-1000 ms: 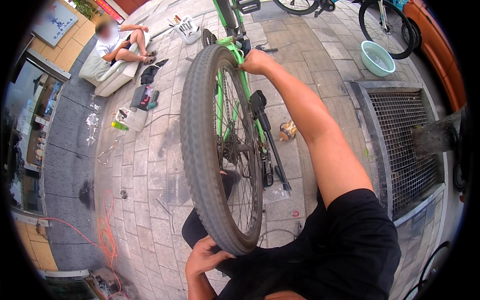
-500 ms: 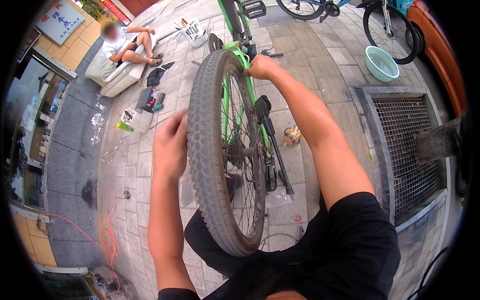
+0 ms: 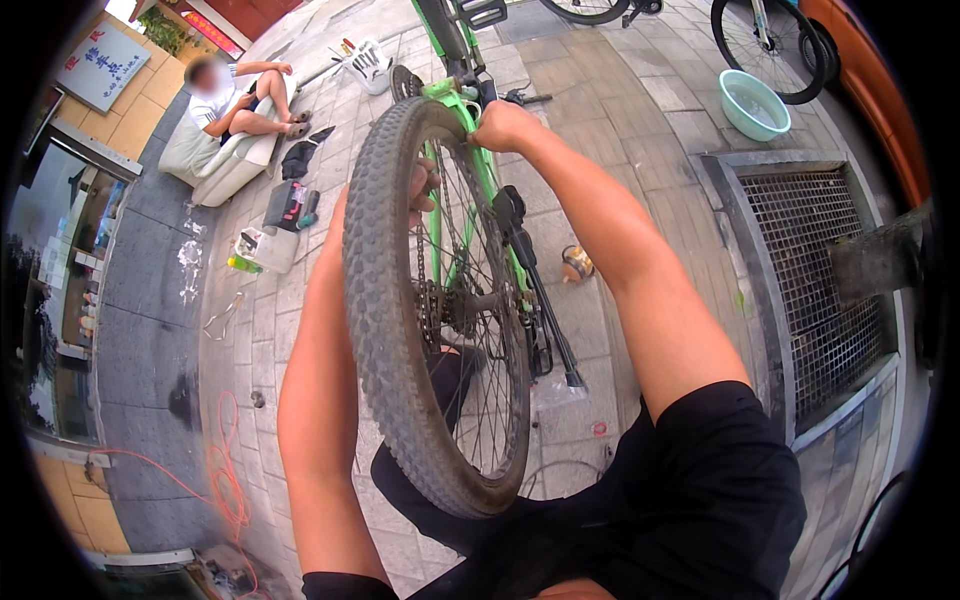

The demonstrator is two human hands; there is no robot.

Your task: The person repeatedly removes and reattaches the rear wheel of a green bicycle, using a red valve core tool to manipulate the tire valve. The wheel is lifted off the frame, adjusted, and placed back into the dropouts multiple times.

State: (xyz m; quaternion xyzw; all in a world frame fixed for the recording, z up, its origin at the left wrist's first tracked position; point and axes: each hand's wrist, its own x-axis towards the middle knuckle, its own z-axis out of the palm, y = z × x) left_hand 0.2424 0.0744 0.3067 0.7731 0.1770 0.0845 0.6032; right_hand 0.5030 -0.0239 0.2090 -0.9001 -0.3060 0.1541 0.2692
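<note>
A green bicycle frame (image 3: 489, 180) stands before me, its rear wheel (image 3: 378, 290) toward me with a knobbly, dusty tyre. My right hand (image 3: 508, 127) is closed on the frame tube at the top right of the wheel. To the left, my left hand (image 3: 422, 192) reaches behind the tyre. Its bent fingertips show past the rim, close to the chain (image 3: 421, 250); the tyre covers the rest, and what they hold cannot be made out. A black kickstand (image 3: 545, 290) hangs at the wheel's right side.
A person (image 3: 225, 100) sits on a pale sofa (image 3: 215, 175) at far left. Nearby lie a toolbox (image 3: 287, 205), a cut-open white jug (image 3: 265, 248) and an orange hose (image 3: 228, 490). On the right are a water basin (image 3: 755, 105), a floor grate (image 3: 815, 270) and another bicycle's wheel (image 3: 765, 45).
My left hand has moved forward from beside the tyre to behind it, fingers now near the chain. My right hand keeps its hold on the frame. The view has shifted slightly.
</note>
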